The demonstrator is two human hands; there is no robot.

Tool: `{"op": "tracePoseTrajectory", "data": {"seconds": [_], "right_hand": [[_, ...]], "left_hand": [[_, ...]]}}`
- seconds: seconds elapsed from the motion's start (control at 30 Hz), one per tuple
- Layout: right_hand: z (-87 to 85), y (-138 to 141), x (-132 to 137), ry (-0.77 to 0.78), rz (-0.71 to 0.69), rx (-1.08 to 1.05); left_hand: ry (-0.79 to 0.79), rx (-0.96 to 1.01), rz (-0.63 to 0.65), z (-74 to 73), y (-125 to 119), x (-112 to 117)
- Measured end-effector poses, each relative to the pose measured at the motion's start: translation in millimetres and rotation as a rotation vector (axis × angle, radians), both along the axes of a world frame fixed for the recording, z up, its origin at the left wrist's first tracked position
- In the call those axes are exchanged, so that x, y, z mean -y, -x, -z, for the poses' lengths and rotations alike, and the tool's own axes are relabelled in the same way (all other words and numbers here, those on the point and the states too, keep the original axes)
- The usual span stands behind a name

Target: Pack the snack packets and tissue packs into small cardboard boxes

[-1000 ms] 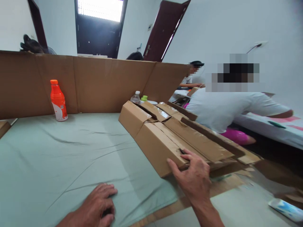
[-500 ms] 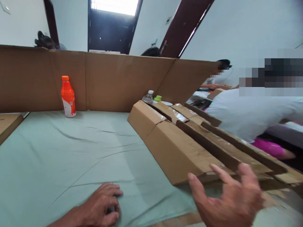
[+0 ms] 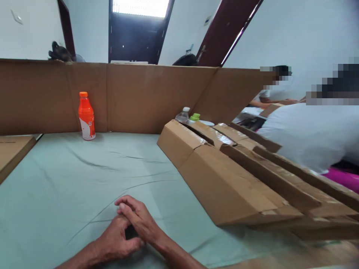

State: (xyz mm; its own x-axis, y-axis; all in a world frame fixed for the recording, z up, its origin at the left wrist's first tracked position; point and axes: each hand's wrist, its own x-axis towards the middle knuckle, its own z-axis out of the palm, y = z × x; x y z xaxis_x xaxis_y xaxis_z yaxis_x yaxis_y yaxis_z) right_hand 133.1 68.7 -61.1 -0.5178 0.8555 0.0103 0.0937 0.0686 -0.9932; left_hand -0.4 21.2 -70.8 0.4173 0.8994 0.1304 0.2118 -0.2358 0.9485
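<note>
My left hand (image 3: 114, 241) rests on the pale green cloth (image 3: 70, 186) near the front edge, its fingers curled closed around a small dark thing I cannot make out. My right hand (image 3: 138, 218) lies over it, fingers bent and touching the left hand's fingers. A stack of flattened cardboard boxes (image 3: 224, 179) slopes across the cloth just right of both hands, untouched.
An orange drink bottle (image 3: 86, 116) stands at the back by a tall cardboard wall (image 3: 134, 97). A clear bottle (image 3: 183, 115) and a green-capped one (image 3: 194, 117) sit behind the stack. Another cardboard piece (image 3: 12, 151) lies at left. A person in white (image 3: 311, 134) leans at right.
My right hand has let go of the cardboard stack's near corner and swung left to meet my left hand. The view shifted slightly rightward.
</note>
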Motion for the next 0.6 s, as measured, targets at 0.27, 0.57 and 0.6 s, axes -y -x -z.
{"op": "tracePoseTrajectory", "data": {"seconds": [0.27,0.57,0.6], "right_hand": [[23.4,10.1,-15.0,0.070,-0.007,-0.053],[29.8,5.1,-11.9,0.068,-0.014,-0.100],[29.4,4.6,-11.3,0.064,-0.017,-0.101]], "left_hand": [[0.034,-0.007,-0.069,0.8,0.4,-6.3],[0.006,-0.053,-0.061,0.4,-1.5,-2.5],[-0.001,-0.053,-0.062,1.6,-1.3,-2.7]]}}
